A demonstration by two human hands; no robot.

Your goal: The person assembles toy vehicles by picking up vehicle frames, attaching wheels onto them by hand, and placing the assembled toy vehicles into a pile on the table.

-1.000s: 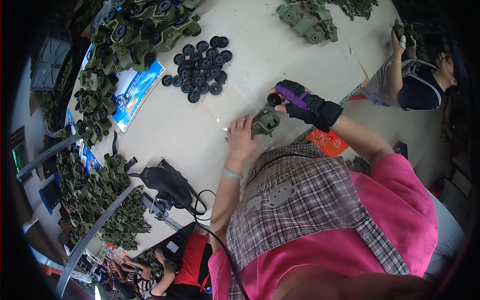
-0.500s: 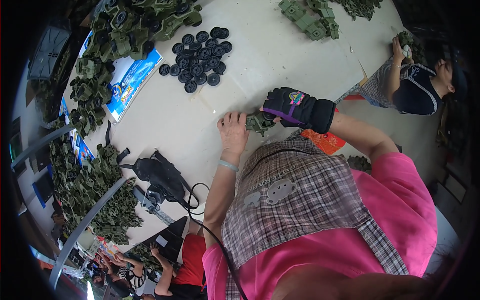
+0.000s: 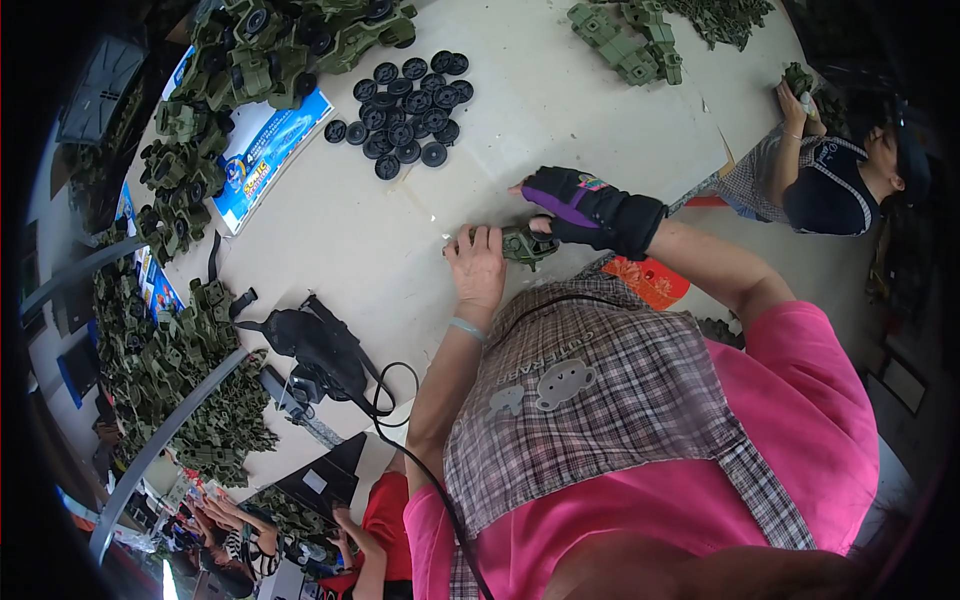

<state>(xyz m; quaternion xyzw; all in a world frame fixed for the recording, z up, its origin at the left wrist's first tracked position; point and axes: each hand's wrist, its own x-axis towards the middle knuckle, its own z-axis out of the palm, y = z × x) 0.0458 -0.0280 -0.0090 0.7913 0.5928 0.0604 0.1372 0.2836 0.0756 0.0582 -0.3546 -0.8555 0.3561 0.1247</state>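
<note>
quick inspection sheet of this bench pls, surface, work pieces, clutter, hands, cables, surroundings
surface: pale table, dark specks on it
work pieces: green toy vehicle on the table near the person; loose black toy wheels grouped farther off
clutter: heaped green toy vehicles at upper left, partly over a blue-and-white printed sheet; black bag at left
hands: bare left hand grips the vehicle's left end; right hand, gloved in black and purple, has its thumb at the other end, index finger extended
cables: black cable loops beside the bag and runs over the person's left sleeve
surroundings: co-worker at right holding a green piece; more people at lower left
</note>
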